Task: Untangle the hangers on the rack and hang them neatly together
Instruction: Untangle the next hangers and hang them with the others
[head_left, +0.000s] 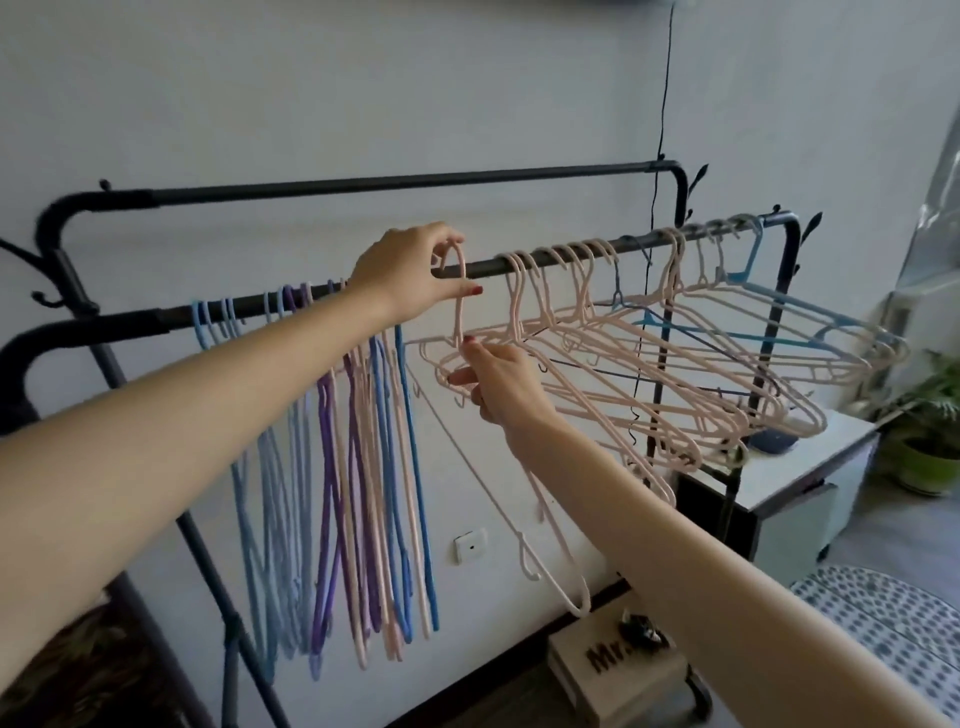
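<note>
Pink plastic hanger (459, 296) at mid front rail (519, 265) of black metal rack: left hand (410, 273) pinches its curved hook, right hand (498, 382) grasps its neck and shoulder. Rightward, tangled pink and blue hangers (675, 364) splay sideways. Leftward, neat bunch (337, 467) of blue, purple, pink hangers hangs straight. White cabinet (800, 467) behind.

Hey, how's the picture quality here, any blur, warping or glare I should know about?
Head view: wide-angle bend curves the rack rail and stretches both forearms; soft, even daylight, no hard shadows; glare on the clear plastic sheet at right; edges smear, notably the potted plant; the pink hanger in both hands stays fairly sharp.
</note>
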